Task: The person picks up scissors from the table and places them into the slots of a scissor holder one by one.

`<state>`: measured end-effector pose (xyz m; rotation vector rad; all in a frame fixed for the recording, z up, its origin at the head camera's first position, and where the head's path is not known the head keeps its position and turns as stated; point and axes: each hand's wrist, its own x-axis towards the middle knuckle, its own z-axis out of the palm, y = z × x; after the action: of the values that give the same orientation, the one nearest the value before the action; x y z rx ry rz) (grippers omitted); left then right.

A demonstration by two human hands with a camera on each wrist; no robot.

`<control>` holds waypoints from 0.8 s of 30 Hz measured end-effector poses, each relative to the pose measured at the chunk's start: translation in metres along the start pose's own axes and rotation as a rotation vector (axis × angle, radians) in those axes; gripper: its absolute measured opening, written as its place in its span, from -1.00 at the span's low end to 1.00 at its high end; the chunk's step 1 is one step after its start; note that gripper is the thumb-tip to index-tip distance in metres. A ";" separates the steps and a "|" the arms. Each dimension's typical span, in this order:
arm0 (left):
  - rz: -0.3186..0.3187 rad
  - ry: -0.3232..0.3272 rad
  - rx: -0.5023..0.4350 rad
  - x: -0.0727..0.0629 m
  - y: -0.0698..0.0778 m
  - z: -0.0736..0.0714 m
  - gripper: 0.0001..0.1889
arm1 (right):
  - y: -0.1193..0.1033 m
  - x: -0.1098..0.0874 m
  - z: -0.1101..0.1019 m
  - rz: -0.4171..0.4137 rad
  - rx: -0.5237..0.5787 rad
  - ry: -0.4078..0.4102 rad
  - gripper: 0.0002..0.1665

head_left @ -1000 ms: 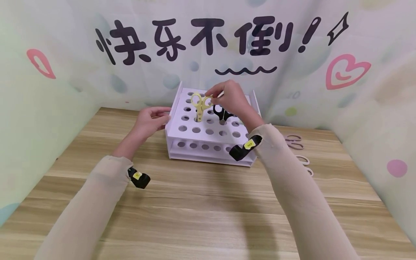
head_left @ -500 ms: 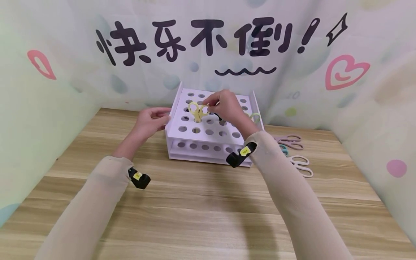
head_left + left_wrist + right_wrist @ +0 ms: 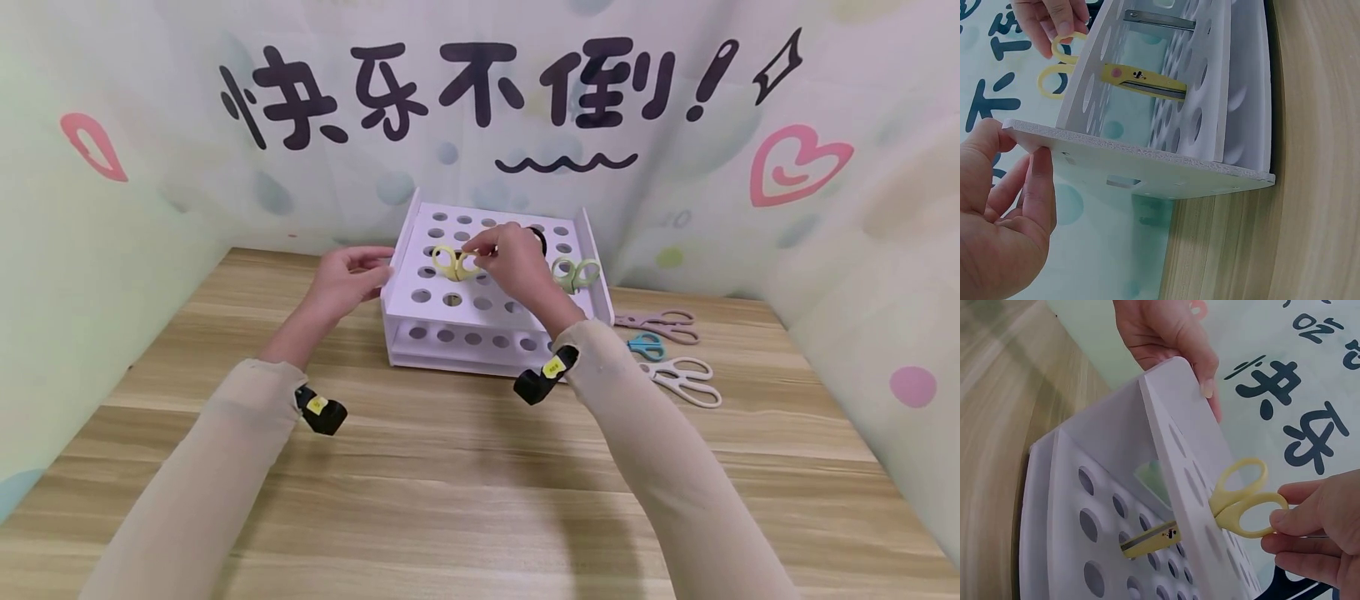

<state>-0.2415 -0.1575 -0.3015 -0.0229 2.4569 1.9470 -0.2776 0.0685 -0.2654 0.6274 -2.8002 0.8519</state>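
My right hand [image 3: 517, 262] pinches one handle loop of the yellow scissors [image 3: 1230, 515]. Their blades run down through a hole in the upper shelf of the white rack [image 3: 468, 314]. In the right wrist view the blade tip reaches a hole in the lower shelf. At the rack's left side, my left hand [image 3: 341, 283] holds the upper edge of the side panel [image 3: 1141, 162] between thumb and fingers. Black scissors [image 3: 1282, 589] stand in the rack beside my right hand, which partly hides them. Green scissors [image 3: 574, 277] sit in a hole toward the right.
Right of the rack, purple scissors [image 3: 671, 326], blue scissors [image 3: 647, 346] and white scissors [image 3: 686, 381] lie on the wooden table [image 3: 450, 483]. A printed cloth [image 3: 360, 179] hangs close behind the rack.
My right hand has moved down with the yellow scissors, which sink deeper into the rack. The green and blue scissors have come into view past my right arm. My left hand stays put.
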 end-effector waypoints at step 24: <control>-0.003 0.001 0.004 0.001 -0.001 0.001 -0.60 | 0.006 -0.017 -0.004 -0.092 -0.023 0.075 -0.79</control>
<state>-0.2426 -0.1574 -0.3029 -0.0276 2.4599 1.9417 -0.2651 0.0811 -0.2697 0.6995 -2.6881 0.8076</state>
